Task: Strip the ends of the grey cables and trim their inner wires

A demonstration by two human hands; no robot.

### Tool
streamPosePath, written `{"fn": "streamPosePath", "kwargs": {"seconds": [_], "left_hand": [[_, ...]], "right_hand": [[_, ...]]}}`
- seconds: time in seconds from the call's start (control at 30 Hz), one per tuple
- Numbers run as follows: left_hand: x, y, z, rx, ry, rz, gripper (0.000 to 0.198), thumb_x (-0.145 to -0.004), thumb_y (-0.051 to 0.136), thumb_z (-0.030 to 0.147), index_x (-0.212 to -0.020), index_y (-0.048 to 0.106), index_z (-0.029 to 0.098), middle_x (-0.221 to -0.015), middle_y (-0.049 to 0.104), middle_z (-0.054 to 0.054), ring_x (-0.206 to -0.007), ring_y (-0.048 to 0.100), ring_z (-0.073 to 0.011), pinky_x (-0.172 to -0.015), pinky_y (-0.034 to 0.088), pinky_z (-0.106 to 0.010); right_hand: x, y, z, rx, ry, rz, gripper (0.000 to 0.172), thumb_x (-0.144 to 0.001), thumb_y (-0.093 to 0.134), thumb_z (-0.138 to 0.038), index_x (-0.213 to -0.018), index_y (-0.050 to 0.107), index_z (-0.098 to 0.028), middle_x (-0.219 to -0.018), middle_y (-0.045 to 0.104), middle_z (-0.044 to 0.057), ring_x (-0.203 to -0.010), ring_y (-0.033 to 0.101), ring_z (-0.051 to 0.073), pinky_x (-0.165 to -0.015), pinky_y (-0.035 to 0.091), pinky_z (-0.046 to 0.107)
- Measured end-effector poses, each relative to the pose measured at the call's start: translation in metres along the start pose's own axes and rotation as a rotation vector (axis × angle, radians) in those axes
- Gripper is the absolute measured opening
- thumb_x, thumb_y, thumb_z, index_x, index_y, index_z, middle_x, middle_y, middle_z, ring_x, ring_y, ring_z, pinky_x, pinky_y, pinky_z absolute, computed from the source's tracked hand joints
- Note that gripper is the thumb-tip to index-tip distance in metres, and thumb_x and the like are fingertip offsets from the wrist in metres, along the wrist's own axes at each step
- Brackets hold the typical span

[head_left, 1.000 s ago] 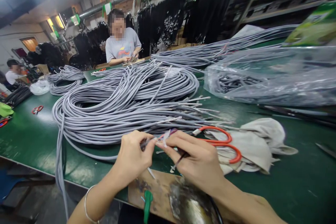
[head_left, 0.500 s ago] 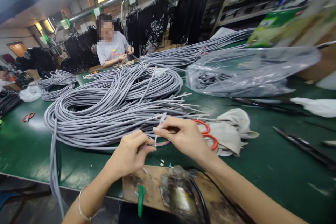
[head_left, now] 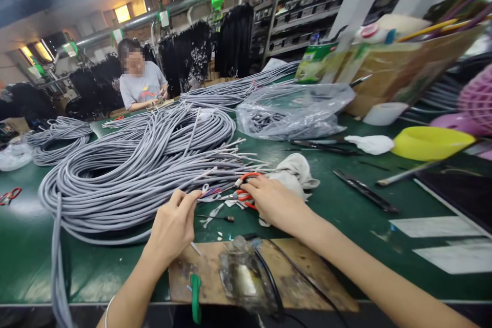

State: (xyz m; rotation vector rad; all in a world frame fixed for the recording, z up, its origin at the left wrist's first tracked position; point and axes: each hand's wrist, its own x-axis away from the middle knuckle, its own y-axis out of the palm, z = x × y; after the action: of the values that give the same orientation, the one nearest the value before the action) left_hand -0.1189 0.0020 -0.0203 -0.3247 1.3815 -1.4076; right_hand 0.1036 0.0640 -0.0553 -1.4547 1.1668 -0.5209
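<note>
My left hand is closed in a pinch on a grey cable's stripped end, where thin red and blue wires and a white strand loop stick out. My right hand rests over a pair of red-handled scissors, fingers curled at the handles; the palm hides part of them. Left of it lies a big coil of grey cables, with many stripped ends toward my hands. A crumpled whitish cloth lies just behind my right hand.
A wooden board with a stained metal block and black cords is at the near edge. A clear bag of dark parts, black tweezers and a yellow dish lie right. A co-worker sits across the table.
My hands have moved apart. The right one let go of the white strand and went to the scissors; the left still pinches the cable end. The view has turned right.
</note>
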Motion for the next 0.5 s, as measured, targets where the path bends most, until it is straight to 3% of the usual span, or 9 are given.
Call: {"fn": "streamPosePath", "kwargs": {"seconds": [0.1,0.23,0.33,0.4,0.5], "left_hand": [[-0.001,-0.001,-0.001,0.080,-0.074,-0.019,0.035,-0.092,0.033,0.014,-0.118,0.057,0.019,-0.085,0.050,-0.005,-0.072,0.052,-0.0137,-0.068,0.046,-0.024],[-0.004,-0.007,-0.005,0.312,-0.194,0.018,0.038,-0.091,0.033,0.014,-0.119,0.059,0.018,-0.078,0.045,-0.002,-0.071,0.048,-0.0132,-0.070,0.044,-0.024],[-0.006,-0.012,-0.008,0.464,-0.263,0.042,0.036,-0.090,0.037,0.016,-0.118,0.060,0.019,-0.075,0.045,-0.001,-0.071,0.046,-0.0138,-0.071,0.042,-0.025],[-0.006,-0.014,-0.010,0.530,-0.285,0.065,0.035,-0.090,0.038,0.018,-0.116,0.061,0.019,-0.076,0.048,-0.002,-0.069,0.045,-0.0137,-0.068,0.042,-0.025],[-0.004,-0.013,-0.013,0.591,-0.296,0.116,0.033,-0.092,0.036,0.024,-0.114,0.061,0.020,-0.080,0.051,-0.003,-0.064,0.042,-0.0129,-0.061,0.039,-0.023]], "right_hand": [[0.000,-0.002,0.012,0.012,-0.045,0.017,0.027,-0.062,0.050,-0.002,-0.079,0.067,-0.015,-0.085,0.069,0.013,-0.087,0.064,0.028,-0.077,0.049,0.040],[0.005,-0.013,0.028,-0.031,-0.123,0.098,0.027,-0.067,0.046,-0.009,-0.085,0.065,-0.018,-0.090,0.070,0.011,-0.081,0.066,0.024,-0.071,0.052,0.035],[0.005,-0.025,0.034,-0.126,-0.204,0.147,0.020,-0.071,0.048,-0.016,-0.085,0.061,-0.020,-0.080,0.070,0.008,-0.064,0.065,0.021,-0.055,0.051,0.030],[0.001,-0.034,0.025,-0.244,-0.237,0.207,0.013,-0.073,0.055,-0.029,-0.084,0.059,-0.022,-0.072,0.068,0.005,-0.054,0.061,0.019,-0.047,0.048,0.029],[-0.009,-0.046,-0.007,-0.424,-0.238,0.326,0.034,-0.062,0.069,-0.050,-0.076,0.056,-0.022,-0.059,0.060,0.001,-0.044,0.052,0.016,-0.041,0.044,0.028]]}}
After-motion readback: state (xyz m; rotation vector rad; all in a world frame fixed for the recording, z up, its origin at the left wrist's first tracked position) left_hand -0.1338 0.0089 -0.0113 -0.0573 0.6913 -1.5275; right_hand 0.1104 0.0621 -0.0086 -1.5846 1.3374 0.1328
